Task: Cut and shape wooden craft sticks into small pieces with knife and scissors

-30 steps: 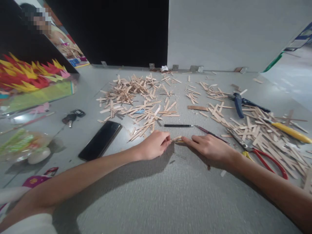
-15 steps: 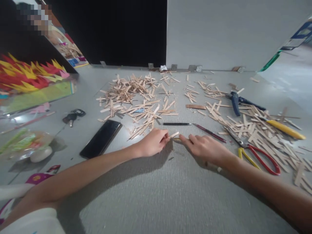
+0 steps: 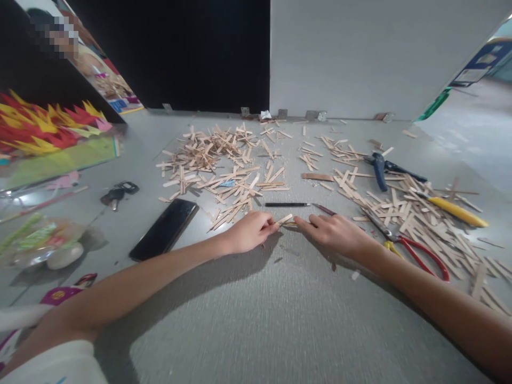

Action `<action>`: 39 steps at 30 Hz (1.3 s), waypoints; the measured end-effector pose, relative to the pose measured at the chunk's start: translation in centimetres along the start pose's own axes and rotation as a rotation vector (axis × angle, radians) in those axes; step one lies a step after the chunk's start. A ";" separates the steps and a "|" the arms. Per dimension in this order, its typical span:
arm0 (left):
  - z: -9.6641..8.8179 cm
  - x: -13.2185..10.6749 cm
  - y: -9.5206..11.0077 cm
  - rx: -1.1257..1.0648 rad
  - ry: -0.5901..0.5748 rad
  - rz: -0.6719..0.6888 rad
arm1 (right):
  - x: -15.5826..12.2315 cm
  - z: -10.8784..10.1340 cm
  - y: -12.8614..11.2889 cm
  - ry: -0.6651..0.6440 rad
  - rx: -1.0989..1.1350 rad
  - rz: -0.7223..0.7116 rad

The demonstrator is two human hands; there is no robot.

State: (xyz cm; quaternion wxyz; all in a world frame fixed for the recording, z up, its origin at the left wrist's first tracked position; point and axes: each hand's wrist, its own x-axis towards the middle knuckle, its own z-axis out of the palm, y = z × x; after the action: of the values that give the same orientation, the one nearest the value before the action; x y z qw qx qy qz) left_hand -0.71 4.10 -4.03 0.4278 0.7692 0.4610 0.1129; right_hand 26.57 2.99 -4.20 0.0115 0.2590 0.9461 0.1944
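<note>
My left hand (image 3: 251,232) is closed in a pinch around a short, flat wooden craft stick (image 3: 285,218), whose pale end points toward my other hand. Opposite it, my right hand (image 3: 336,232) has its fingers closed on a thin yellowish strip (image 3: 290,224) lying just below that stick; most of the strip is hidden, so I cannot tell its kind. Both hands rest low over the grey table (image 3: 256,320). Just beyond them lie a black pen-like tool (image 3: 286,205) and a slim dark red one (image 3: 325,209), partly behind my right hand.
Cut wooden sticks (image 3: 212,149) are heaped ahead, with more (image 3: 432,234) at right. Among these lie red-and-yellow-handled pliers (image 3: 424,257), a yellow-handled tool (image 3: 456,210) and a dark blue hand tool (image 3: 379,172). A phone (image 3: 165,229) and keys (image 3: 118,194) are at left.
The view has shifted slightly, so things at right appear further left. My right hand now covers more of the dark red tool. Both hands keep their grip.
</note>
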 end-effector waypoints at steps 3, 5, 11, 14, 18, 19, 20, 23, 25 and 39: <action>-0.1 0.2 0.1 0.062 -0.020 0.034 | 0.5 -0.9 -0.6 -0.105 -0.004 0.075; -0.1 0.2 0.3 0.100 -0.032 0.062 | 0.8 -1.8 -1.6 -0.193 -0.006 0.152; 0.9 -0.5 0.6 0.187 -0.017 0.130 | 0.7 -4.2 -5.6 -0.213 -0.098 0.258; 1.3 -0.8 0.6 0.214 0.006 0.139 | 0.8 -3.5 -4.6 -0.223 -0.067 0.239; 1.6 -0.9 0.4 0.255 0.044 0.115 | 1.4 -2.4 -2.6 -0.255 0.004 0.167; 1.7 -0.9 0.4 0.265 0.047 0.108 | 1.5 -2.5 -2.7 -0.252 -0.002 0.171; 1.7 -1.0 0.5 0.275 0.047 0.103 | 1.5 -2.7 -3.2 -0.247 -0.024 0.188; 1.9 -1.2 0.7 0.306 0.040 0.096 | 1.5 -3.8 -5.4 -0.230 -0.150 0.280; 2.0 -1.3 0.8 0.324 0.037 0.092 | 1.6 -4.1 -5.9 -0.246 -0.159 0.310; 2.0 -0.9 0.5 0.307 0.085 0.049 | 1.4 -3.5 -5.2 -0.250 -0.056 0.268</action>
State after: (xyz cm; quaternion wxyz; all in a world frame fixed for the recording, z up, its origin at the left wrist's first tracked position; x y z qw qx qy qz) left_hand 0.21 2.14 -4.63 0.2825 0.8309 0.4719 0.0841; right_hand 22.41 -1.68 -2.77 0.1101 0.4045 0.8884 0.1868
